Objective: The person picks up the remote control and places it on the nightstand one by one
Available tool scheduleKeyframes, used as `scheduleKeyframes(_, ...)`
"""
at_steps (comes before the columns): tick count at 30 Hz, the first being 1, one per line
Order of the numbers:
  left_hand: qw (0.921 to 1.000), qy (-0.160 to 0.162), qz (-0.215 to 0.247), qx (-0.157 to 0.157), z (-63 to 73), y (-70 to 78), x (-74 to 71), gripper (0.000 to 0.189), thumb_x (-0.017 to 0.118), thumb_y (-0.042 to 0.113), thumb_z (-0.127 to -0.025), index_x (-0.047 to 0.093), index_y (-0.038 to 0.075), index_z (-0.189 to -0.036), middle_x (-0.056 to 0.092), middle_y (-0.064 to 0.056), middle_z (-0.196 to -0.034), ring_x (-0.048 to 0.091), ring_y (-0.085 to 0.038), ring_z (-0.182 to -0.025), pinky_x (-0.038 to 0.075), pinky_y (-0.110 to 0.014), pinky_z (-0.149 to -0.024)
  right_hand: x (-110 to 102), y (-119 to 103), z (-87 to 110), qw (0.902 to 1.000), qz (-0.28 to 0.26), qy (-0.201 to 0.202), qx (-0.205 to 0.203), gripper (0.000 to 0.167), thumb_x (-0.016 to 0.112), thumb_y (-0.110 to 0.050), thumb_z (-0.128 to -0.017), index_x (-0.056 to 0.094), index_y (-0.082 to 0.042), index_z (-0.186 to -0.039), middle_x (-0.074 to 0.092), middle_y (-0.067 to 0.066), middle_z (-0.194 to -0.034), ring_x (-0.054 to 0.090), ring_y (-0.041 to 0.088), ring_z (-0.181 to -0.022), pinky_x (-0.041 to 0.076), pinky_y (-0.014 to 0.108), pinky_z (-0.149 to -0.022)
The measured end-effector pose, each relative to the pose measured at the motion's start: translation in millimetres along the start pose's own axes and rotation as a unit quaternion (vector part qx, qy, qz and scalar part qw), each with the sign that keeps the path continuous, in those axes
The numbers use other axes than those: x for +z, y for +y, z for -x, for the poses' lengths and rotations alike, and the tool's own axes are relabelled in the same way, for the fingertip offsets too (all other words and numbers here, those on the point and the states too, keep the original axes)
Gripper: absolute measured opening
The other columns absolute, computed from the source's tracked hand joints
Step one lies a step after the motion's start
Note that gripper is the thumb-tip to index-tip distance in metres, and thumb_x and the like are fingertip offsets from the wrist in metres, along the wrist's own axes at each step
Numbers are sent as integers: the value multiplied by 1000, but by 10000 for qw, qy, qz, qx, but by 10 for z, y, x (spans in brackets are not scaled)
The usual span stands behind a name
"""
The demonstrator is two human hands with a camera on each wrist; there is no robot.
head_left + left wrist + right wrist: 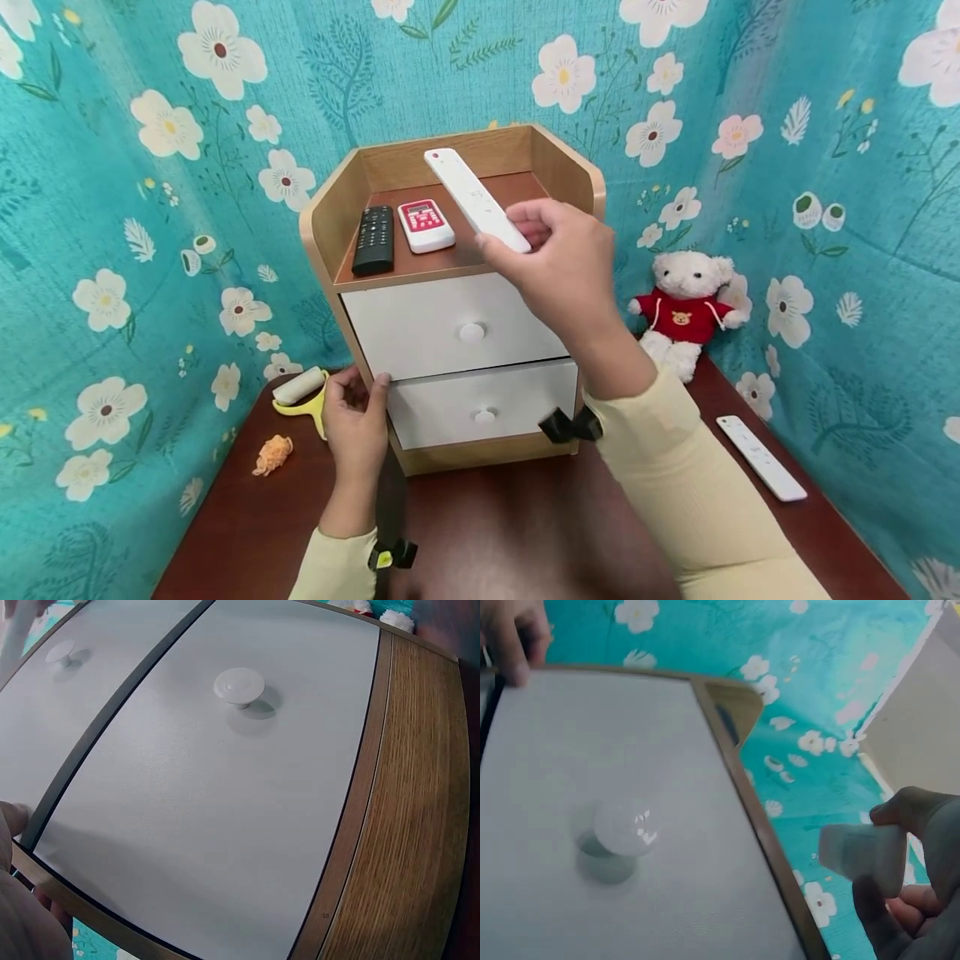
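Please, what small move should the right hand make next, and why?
Probably lower the held white remote onto the top shelf: the right hand holds it, seemingly above bare surface there, where the black remote and red-faced remote lie.

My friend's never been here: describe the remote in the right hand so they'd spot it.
Find the wooden cabinet with two white drawers. At its top shelf, the right hand holds a long white remote. Its white face separates it from the shelf's black remote and red-faced remote; being held, from the white one on the table.
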State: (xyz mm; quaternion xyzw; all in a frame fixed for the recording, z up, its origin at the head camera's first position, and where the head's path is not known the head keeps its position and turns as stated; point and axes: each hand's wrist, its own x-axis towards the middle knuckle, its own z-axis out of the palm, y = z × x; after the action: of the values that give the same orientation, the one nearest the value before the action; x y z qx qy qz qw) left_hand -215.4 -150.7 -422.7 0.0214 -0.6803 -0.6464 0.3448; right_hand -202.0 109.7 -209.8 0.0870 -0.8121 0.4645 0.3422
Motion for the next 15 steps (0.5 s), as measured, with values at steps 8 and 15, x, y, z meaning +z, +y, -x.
scheduleKeyframes(8,10000,3,7,-60,-1,37,2,40,82,12,-99,61,-6,-128,66,-16,-116,62,-11,-102,52,-15,-85,222,-27,-370,9868,1436,-613,422,43,75,-46,-94,79,-9,-116,79,7,-109,65,24,-101,54,42,-83)
scheduleKeyframes(15,10000,15,28,1,-5,11,0,39,82,11,-99,61,-6,-128,65,-11,-113,62,-11,-100,51,-16,-84,322,-65,-543,9720,2087,-953,506,36,72,-43,-94,79,-9,-103,77,6,-100,64,25,-97,53,41,-81)
